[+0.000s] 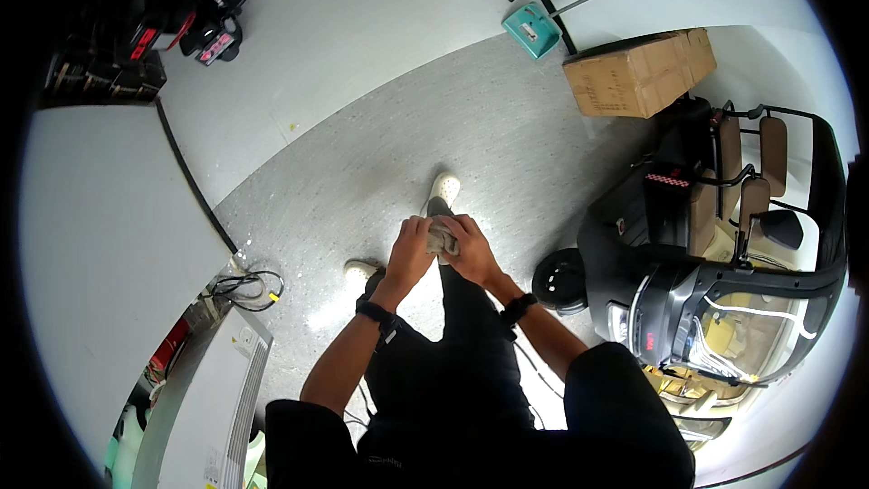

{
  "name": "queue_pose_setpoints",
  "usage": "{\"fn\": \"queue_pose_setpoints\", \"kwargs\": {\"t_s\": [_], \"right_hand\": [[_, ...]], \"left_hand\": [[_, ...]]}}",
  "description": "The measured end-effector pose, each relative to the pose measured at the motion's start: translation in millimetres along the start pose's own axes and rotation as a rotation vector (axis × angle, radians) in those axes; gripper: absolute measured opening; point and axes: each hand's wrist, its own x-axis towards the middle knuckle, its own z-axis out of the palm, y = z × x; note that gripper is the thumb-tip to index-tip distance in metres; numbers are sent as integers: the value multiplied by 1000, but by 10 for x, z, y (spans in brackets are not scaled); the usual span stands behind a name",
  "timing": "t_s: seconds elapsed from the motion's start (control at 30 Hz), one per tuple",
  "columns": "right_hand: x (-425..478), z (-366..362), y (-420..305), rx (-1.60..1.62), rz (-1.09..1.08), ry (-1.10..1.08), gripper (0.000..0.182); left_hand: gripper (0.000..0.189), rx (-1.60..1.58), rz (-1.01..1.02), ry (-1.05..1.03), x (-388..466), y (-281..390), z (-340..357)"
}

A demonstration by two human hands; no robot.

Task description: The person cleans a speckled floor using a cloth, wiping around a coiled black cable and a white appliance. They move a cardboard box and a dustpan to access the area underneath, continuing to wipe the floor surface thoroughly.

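Note:
In front of my body, above the floor, a crumpled grey-brown cloth (442, 239) is held between both hands. My left hand (411, 251) grips its left side, fingers curled over it. On the cloth's right side my right hand (473, 249) is closed in the same way. The two hands nearly meet at the cloth. Each wrist bears a black band. Below the hands are my legs in black trousers and my light clog shoes (446, 189), one farther forward than the other.
At right stands a small vehicle (641, 299) with a windscreen and brown seats. Beyond it are a cardboard box (614, 81) and a teal long-handled dustpan (533, 30) by the wall. At left are coiled cables (251, 290) and a white appliance (210, 394); black-and-red equipment (156, 41) is at upper left.

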Motion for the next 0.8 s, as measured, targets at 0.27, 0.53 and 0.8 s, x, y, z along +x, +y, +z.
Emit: {"fn": "queue_pose_setpoints", "kwargs": {"t_s": [0.27,0.53,0.8], "right_hand": [[525,-1404,1158,71,166,162,68],[1805,-2542,1784,5,125,193,67],[3021,-3479,2048,-21,218,234,65]], "left_hand": [[54,-27,199,-143,1864,868,642],[57,-68,145,-119,3621,1375,586],[59,-144,156,-153,5248,1668,449]]}}
